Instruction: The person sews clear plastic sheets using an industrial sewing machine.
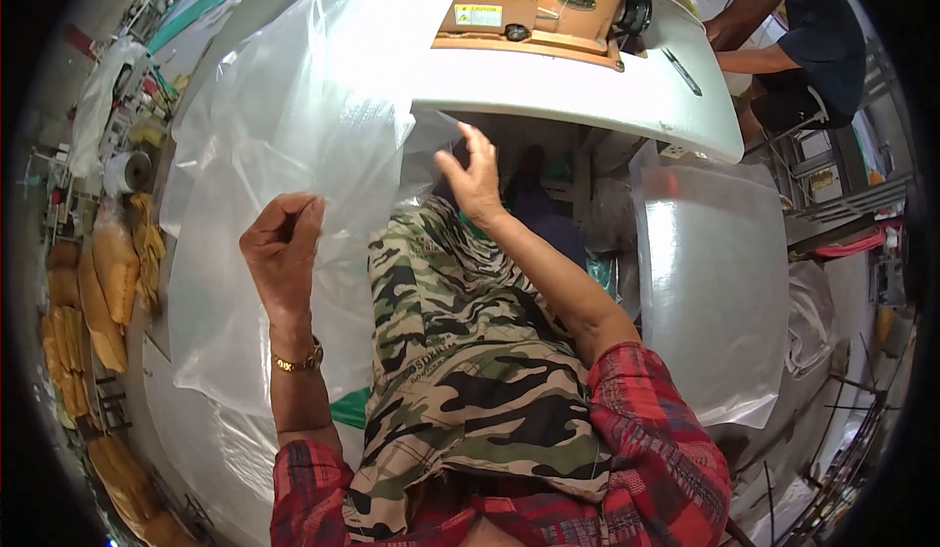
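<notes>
A large clear plastic sheet [294, 116] drapes from the white table down my left side. My left hand [282, 238] is closed in a pinch in front of this sheet; whatever the fingertips hold is hidden or too small to make out. My right hand [477, 180] is just below the table's front edge, beside the sheet's right border. Its thumb and fingers are apart, with nothing visible between them. A camouflage-patterned apron [470, 351] covers my lap under both forearms.
A tan sewing machine [534, 8] stands on the white table [587, 92], with a slim dark tool [682, 72] to its right. More plastic sheets [715, 292] hang at my right. A person [818, 47] sits at far right. Yellow-orange bundles [116, 273] lie at left.
</notes>
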